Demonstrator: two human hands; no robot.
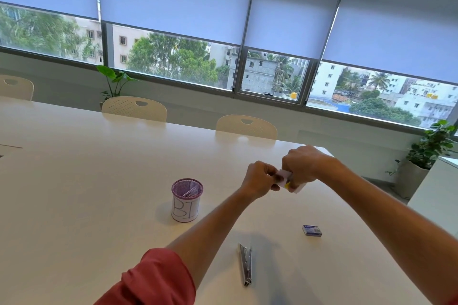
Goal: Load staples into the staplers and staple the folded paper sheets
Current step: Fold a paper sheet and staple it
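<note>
Both hands meet above the white table. My left hand pinches the left edge of a folded white paper sheet. My right hand curls over a stapler of which only a yellow bit shows under the paper; its grip covers the rest. A silver metal stapler lies swung open on the table near me. A small blue staple box sits to its right.
A purple mesh cup with a white label and folded papers inside stands left of my hands. Cream chairs line the far table edge. A potted plant stands at the right, past the table's end.
</note>
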